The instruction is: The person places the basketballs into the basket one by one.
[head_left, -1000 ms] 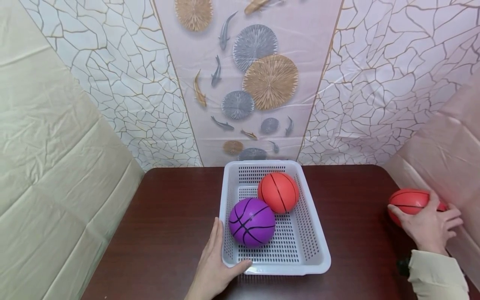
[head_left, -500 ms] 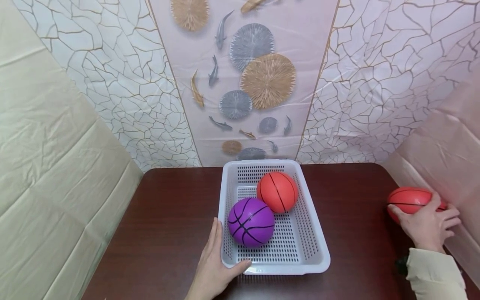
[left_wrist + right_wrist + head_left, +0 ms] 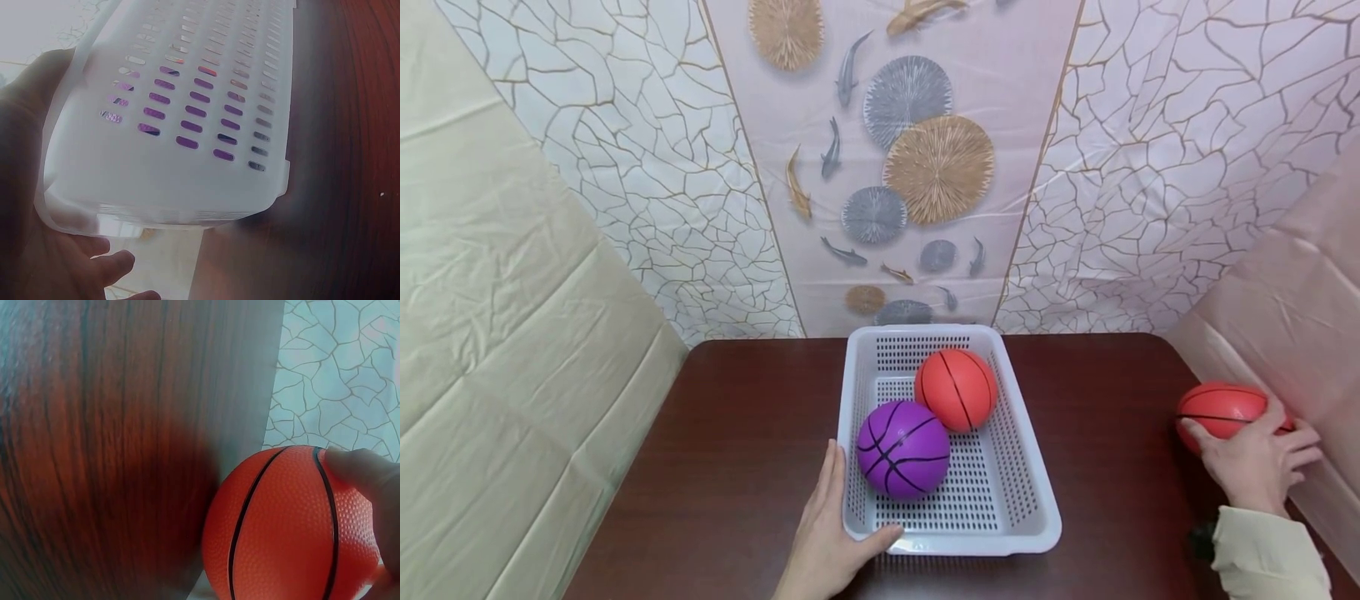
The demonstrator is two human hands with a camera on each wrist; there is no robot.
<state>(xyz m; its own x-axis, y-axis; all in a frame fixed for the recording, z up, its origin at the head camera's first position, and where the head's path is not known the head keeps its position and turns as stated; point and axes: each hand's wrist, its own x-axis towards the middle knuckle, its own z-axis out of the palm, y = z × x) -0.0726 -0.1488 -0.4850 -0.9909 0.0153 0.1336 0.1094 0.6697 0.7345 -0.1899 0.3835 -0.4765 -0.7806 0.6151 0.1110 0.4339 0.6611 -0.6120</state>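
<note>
A white perforated plastic basket [image 3: 973,543] stands on the dark wooden table. In it are a purple toy basketball [image 3: 903,450] at the near left and a red toy basketball [image 3: 957,390] behind it, side by side. My left hand [image 3: 829,525] rests against the basket's near left corner, straight fingers along the left side and thumb on the front rim. Far to the right, my right hand [image 3: 1255,458] grips another red basketball [image 3: 281,531], thumb on one side and fingers over the other. Whether this ball touches the table cannot be told.
The dark wooden table [image 3: 752,433] has rounded back corners. A patterned cloth [image 3: 940,275] hangs behind it. Beige cloth walls [image 3: 550,358] flank both sides, the right one close beside my right hand.
Both hands, the basket and the balls keep their places. Only the head view shifts slightly.
</note>
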